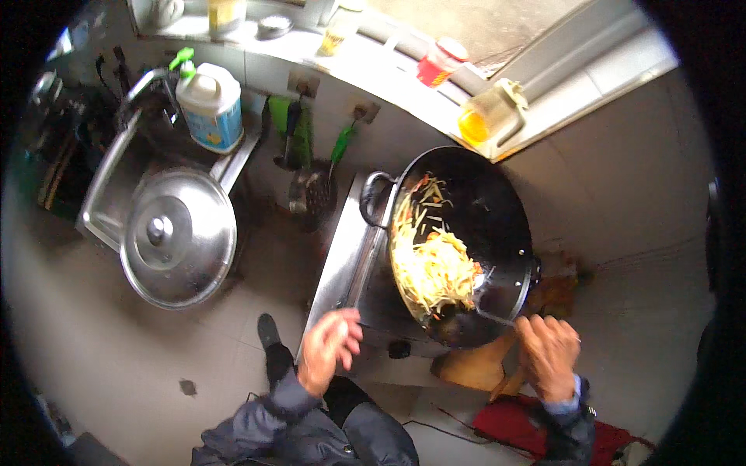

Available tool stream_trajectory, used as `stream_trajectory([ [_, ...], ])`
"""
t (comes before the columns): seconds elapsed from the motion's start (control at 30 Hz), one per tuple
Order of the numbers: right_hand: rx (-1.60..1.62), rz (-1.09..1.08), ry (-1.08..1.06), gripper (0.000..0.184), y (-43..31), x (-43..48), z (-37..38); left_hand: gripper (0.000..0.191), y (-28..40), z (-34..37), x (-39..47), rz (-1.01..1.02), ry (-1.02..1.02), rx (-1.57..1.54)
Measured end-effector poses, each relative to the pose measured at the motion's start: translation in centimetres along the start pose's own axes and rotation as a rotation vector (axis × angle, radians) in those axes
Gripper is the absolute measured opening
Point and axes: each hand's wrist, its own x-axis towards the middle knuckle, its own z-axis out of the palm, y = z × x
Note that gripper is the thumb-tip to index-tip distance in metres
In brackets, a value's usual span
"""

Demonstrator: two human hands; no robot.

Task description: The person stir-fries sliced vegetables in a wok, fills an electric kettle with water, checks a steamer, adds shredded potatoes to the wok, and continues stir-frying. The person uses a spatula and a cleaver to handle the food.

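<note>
My right hand (548, 352) grips the handle of a metal spatula (495, 316) at the near right rim of a large black wok (484, 201). The spatula's head meets a heap of shredded vegetable strips (440, 265), pale yellow with a few red bits; the food hides part of it. More strips cling along the wok's left wall. My left hand (331, 349) hovers with nothing in it, fingers apart and slightly curled, beside the steel edge of the stove (335, 274). The wok's looped handle (373, 198) points left.
A steel pot lid (180, 239) rests by the sink (111, 175) at left, near a white and blue jug (210, 110). Utensils such as a slotted turner (317, 189) hang on the wall. Jars and an oil pitcher (489, 113) line the windowsill. Red cloth (513, 422) lies low right.
</note>
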Motion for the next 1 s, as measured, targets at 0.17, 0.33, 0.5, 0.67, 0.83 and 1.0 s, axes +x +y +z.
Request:
stream_trajectory([
  [0.17, 0.069, 0.263, 0.027, 0.007, 2.7, 3.1, 6.9, 0.057, 8.6, 1.6, 9.5, 0.314, 0.131, 0.313],
  [0.33, 0.226, 0.503, -0.057, 0.022, 8.0, -0.6, 7.4, 0.055, 12.0, 2.2, 12.1, 0.314, 0.117, 0.374],
  [0.5, 0.426, 0.527, -0.006, 0.024, 7.9, 6.6, 12.0, 0.044, 12.8, 3.2, 13.4, 0.247, 0.058, 0.335],
  [0.67, 0.662, 0.363, 0.058, 0.024, 5.2, 10.5, 10.0, 0.035, 13.1, 3.0, 14.1, 0.307, 0.010, 0.405],
  [0.83, 0.490, 0.303, 0.100, 0.021, 4.9, 6.4, 1.2, 0.039, 13.4, 2.8, 14.1, 0.313, 0.009, 0.454],
  [1.0, 0.336, 0.164, -0.077, 0.019, 0.5, 6.1, 2.2, 0.041, 13.3, 2.9, 14.3, 0.319, -0.002, 0.452],
])
